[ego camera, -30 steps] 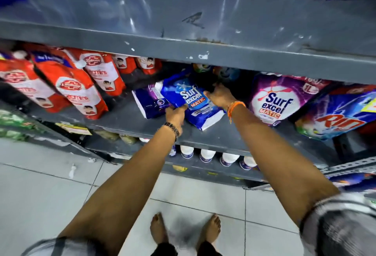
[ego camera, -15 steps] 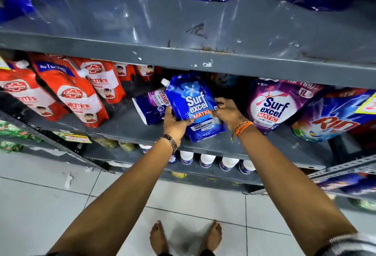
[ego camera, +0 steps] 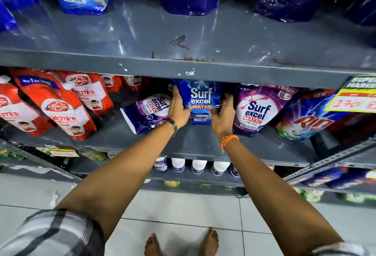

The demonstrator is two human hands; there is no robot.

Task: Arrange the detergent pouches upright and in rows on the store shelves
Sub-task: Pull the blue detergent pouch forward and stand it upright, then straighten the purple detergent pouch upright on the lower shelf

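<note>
head view: grey metal shelf (ego camera: 203, 145) above white tiled floor (ego camera: 183, 209).

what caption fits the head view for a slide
Both hands, left and right, stand a blue pouch upright on the shelf.

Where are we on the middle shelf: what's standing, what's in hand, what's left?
Done: the purple pouch to the right stands upright, the red pouches lean in rows. In hand: the left hand and right hand have the blue pouch upright in a two-sided grip, base on the middle shelf. Left: the fallen pouch beside it lies on its side and needs standing.
</note>
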